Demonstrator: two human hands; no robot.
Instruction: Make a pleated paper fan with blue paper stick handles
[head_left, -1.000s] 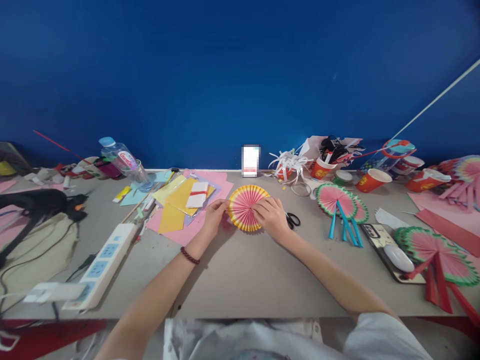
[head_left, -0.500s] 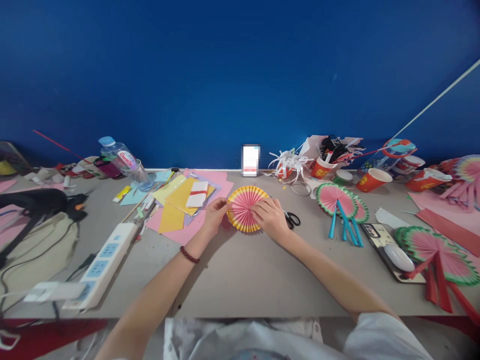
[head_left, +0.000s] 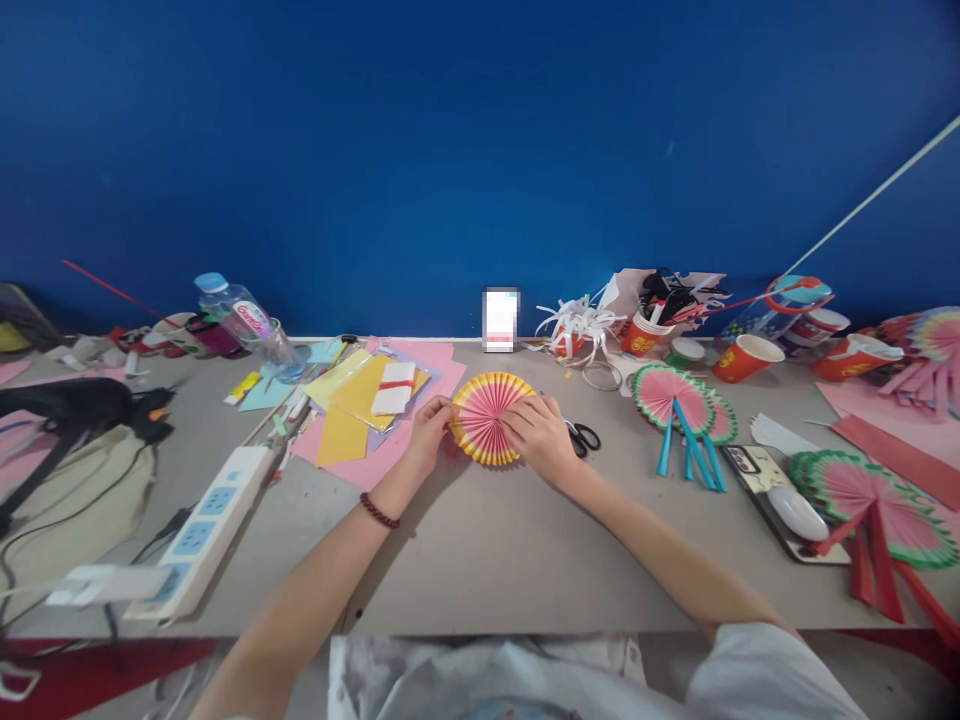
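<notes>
Toward the table's [head_left: 480, 560] far edge, near its middle, my left hand [head_left: 429, 432] pinches the pleated paper fan's [head_left: 486, 416] left rim while my right hand [head_left: 541, 437] grips its right side; scissors [head_left: 582, 437] lie just beside.

A pink pleated paper fan [head_left: 489, 417] has a yellow-striped rim.

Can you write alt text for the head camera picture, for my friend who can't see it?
A left hand and a right hand hold a round, pleated pink-and-yellow paper fan on a grey table. Black scissors lie just right of it, coloured paper sheets to its left.
</notes>
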